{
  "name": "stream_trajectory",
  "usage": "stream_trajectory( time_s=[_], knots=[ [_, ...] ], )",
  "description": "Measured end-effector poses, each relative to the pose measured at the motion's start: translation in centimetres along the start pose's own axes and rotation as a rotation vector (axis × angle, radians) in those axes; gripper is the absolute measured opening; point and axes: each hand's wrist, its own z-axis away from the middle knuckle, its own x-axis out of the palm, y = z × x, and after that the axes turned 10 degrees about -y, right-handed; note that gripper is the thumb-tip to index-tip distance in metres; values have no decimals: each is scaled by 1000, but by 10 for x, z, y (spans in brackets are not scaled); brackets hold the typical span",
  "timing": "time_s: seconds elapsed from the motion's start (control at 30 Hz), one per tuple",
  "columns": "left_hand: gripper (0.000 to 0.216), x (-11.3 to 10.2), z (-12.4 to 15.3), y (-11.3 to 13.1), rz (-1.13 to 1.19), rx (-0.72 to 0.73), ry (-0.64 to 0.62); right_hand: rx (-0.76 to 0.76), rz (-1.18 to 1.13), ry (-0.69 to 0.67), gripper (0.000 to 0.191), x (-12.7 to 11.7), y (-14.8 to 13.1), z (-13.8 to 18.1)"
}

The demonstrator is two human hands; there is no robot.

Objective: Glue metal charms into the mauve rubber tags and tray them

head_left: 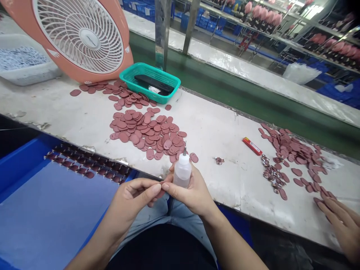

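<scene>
My right hand (197,191) is closed around a clear squeeze bottle (182,174) with a white cap and a thin needle tip pointing up. Its thumb meets the fingertips of my left hand (135,197) above my lap. Between the fingers of my left hand a reddish-brown oval piece (161,194) shows in part; the rest is covered. Just beyond both hands, a large heap of the same flat oval pieces (146,129), some with small holes, lies on the white worktable (210,123).
A pink fan (84,37) stands at the back left beside a green basket (168,98) with a black object. On the left, a blue bin (50,210) holds rows of finished-looking pieces (87,165). To the right are a red packet (252,146), more ovals (289,144) and another person's hand (341,217).
</scene>
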Motion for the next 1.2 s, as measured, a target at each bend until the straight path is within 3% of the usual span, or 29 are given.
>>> stream_trajectory(
  time_s=[0.07, 0.17, 0.3, 0.4, 0.53, 0.63, 0.7, 0.8, 0.9, 1.0, 1.2],
  knots=[
    [26, -1, 1, -6, 3, 95, 32, 34, -114, 60, 46, 4, 2, 2],
    [43, 2, 0, -16, -65, 333, 31, 27, -321, 151, 50, 17, 10, 3],
    [29, 9, -2, -24, -212, 590, 98, 49, -418, 124, 55, 28, 19, 2],
    [24, 8, -2, -22, -117, 462, 145, 70, -288, 114, 58, 20, 18, 11],
    [27, 2, -5, -16, 169, 164, 79, 48, 116, 163, 48, -7, 5, 39],
    [36, 8, -5, -9, 347, 11, 30, -31, 383, 217, 39, -23, -6, 60],
    [41, 15, -3, -6, 434, -47, 17, -138, 410, 289, 37, -28, -11, 69],
    [42, 21, 0, -5, 501, -68, -59, -307, 234, 371, 36, -25, -11, 73],
    [40, 22, 3, -7, 515, -62, -131, -412, 90, 388, 47, -13, -5, 74],
    [37, 20, 6, -7, 495, -62, -143, -475, 209, 443, 51, -1, 0, 76],
    [32, 20, 10, -3, 451, -11, -157, -546, 317, 369, 40, 7, 1, 77]
  ],
)
